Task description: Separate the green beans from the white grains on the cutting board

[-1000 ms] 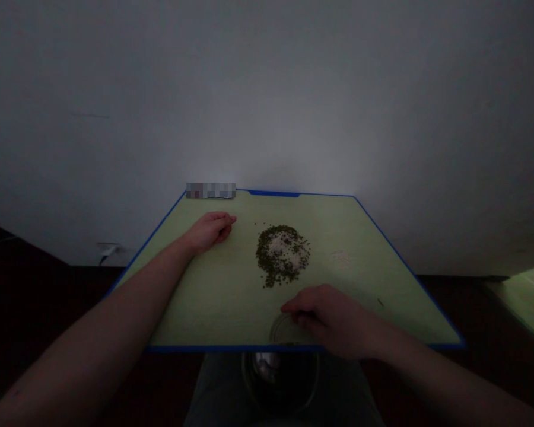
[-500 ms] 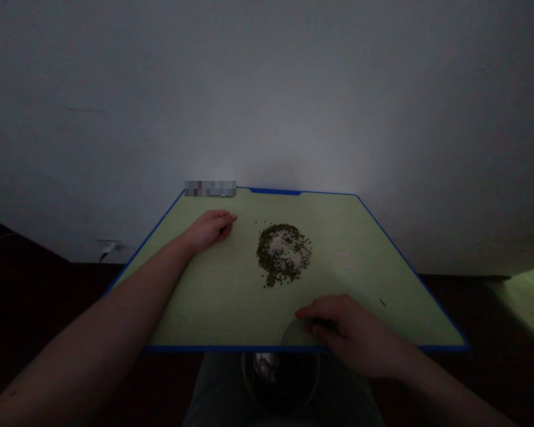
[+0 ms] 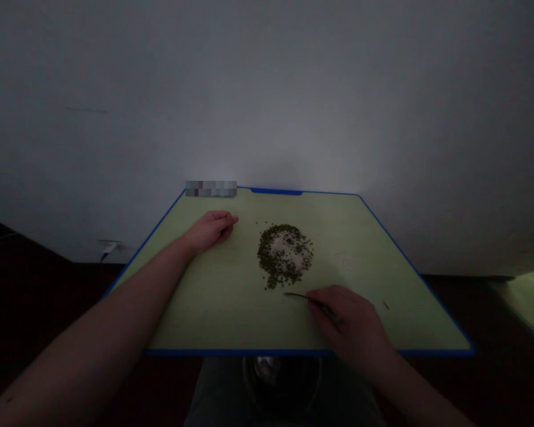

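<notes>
My right hand [image 3: 349, 320] is closed around a slim, dark, slightly curved tool [image 3: 296, 295], like tweezers; its exact kind is too dim to tell. The tool's tip points left, just below a pile of small green beans [image 3: 267, 258] mixed with white rice-like grains [image 3: 285, 244]. To the left of the pile, my left hand [image 3: 211, 230] rests on the table, fingers curled in and nothing visible in them. Under the near table edge, a dark round bowl [image 3: 289, 385] with a shiny inside sits between my legs.
The light-green table [image 3: 204, 308] has a blue rim and stands against a grey wall [image 3: 267, 101]. A blurred-out object [image 3: 210, 188] lies at its far left corner. On the right are a small brown sliver [image 3: 386, 305] and a pale mark [image 3: 345, 260]. A plug [image 3: 110, 248] sits in the wall.
My right hand has moved up and away from the near edge, bringing the tool's tip close to the pile. My left hand has stayed in place.
</notes>
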`<action>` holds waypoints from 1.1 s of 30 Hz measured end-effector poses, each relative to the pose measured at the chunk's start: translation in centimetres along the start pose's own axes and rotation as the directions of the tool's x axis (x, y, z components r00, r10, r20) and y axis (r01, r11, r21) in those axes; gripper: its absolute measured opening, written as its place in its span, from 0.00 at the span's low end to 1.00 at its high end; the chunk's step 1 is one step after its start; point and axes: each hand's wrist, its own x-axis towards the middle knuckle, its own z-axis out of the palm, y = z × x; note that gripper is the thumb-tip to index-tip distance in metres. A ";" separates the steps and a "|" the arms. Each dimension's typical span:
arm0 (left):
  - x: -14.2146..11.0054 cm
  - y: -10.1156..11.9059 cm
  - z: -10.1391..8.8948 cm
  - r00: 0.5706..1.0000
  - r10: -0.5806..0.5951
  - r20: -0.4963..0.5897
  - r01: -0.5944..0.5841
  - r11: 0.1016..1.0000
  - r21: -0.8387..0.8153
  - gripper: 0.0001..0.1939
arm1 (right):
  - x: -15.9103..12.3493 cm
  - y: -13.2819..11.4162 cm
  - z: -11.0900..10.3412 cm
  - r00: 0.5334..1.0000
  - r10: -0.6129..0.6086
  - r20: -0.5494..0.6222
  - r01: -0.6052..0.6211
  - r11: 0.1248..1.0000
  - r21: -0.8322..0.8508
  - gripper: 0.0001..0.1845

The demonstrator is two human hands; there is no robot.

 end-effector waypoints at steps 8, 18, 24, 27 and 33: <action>0.3 -0.4 -0.3 1.000 0.000 0.017 0.000 1.000 -0.001 0.16 | 1.8 -0.5 1.2 0.998 -0.057 0.002 0.057 0.998 -0.030 0.11; -0.1 0.2 -0.1 1.000 -0.003 0.017 0.002 0.999 0.052 0.17 | 2.4 -0.3 2.1 0.994 -0.108 -0.016 0.108 0.994 -0.015 0.11; -0.1 0.2 0.0 1.000 -0.001 -0.001 0.001 0.999 0.043 0.17 | 2.8 -0.5 2.0 0.983 -0.183 0.029 0.183 0.983 0.005 0.11; -0.1 0.0 -0.1 1.000 0.004 0.007 -0.004 0.999 0.046 0.17 | 2.5 -0.6 1.5 0.976 -0.214 0.043 0.213 0.977 0.022 0.11; -0.1 0.1 0.0 1.000 -0.002 0.014 0.001 0.999 0.034 0.17 | 0.0 -2.6 2.0 0.935 -0.353 0.010 0.352 0.928 -0.127 0.13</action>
